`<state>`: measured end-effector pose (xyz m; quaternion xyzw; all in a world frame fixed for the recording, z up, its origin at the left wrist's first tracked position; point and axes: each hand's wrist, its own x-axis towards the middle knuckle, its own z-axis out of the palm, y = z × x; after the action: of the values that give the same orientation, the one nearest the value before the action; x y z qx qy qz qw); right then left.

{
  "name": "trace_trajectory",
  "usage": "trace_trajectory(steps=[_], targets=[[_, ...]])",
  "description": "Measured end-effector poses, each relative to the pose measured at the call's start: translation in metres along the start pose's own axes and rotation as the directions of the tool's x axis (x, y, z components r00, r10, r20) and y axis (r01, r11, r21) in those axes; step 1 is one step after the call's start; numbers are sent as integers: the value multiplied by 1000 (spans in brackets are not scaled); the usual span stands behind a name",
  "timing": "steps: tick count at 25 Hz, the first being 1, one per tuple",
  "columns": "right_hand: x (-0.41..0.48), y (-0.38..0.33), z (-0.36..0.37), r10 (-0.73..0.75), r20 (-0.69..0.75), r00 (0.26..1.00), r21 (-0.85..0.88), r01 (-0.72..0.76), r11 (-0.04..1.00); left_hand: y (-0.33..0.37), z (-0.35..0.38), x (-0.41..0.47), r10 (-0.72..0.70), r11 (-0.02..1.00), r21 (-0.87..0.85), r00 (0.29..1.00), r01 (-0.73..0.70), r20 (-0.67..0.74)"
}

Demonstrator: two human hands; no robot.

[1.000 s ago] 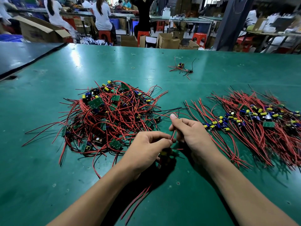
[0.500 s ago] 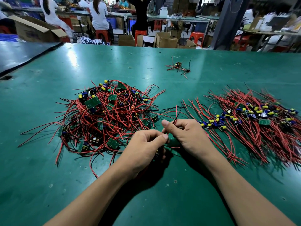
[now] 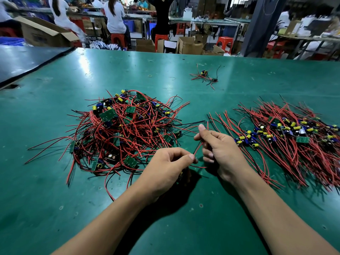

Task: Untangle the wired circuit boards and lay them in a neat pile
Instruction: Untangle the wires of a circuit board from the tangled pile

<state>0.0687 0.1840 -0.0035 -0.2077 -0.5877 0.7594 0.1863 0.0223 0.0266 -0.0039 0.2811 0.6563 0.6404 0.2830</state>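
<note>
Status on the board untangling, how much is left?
Done: the neat pile on the right, wires lying roughly parallel. In hand: left hand and right hand both pinch one red wire between them. Left: the tangled heap, about as big as the sorted one, plus a small stray cluster farther back.

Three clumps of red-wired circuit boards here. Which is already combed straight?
The large right-hand pile of red-wired green boards: its wires lie roughly parallel. The left heap is a crisscross tangle; the small far cluster is just a few strays.
</note>
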Motion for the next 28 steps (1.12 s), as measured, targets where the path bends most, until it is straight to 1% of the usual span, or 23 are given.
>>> trace_trajectory(steps=[3,5,6,8,9,10,15,19,21,24,26,28], targets=[[-1,-2,1,80,103,991,116,-92,989,-1,0,1,-20,1000,-18,1000,19,-13],[-3,-5,-3,104,199,974,165,-138,977,-1,0,2,-35,999,-23,999,34,-20],[-5,-7,-5,108,247,963,133,-144,980,0,-1,2,-44,998,-36,999,43,-19],[-10,-8,-6,121,341,932,-32,-117,993,1,-1,1,-58,995,-78,998,58,4],[-13,-8,-5,129,376,918,-96,-100,990,2,-1,0,-60,993,-100,998,62,25],[-13,-7,-5,129,383,915,-121,-89,989,3,-1,0,-62,990,-121,997,67,47],[-10,-1,0,12,233,972,-78,7,997,5,-2,0,-87,976,-191,993,100,75],[-4,-3,-5,-156,78,985,-206,169,964,5,-2,1,-93,973,-201,992,110,89],[-1,-3,-8,-241,32,970,-275,240,931,5,-2,1,-89,976,-189,992,105,94],[2,-1,-6,-363,8,932,-338,344,876,6,-2,1,-97,974,-197,992,112,86],[4,0,-5,-439,-39,898,-414,385,825,6,-2,2,-103,973,-198,991,118,84],[3,0,-5,-501,-84,861,-515,393,762,6,-2,2,-101,975,-189,992,115,82]])
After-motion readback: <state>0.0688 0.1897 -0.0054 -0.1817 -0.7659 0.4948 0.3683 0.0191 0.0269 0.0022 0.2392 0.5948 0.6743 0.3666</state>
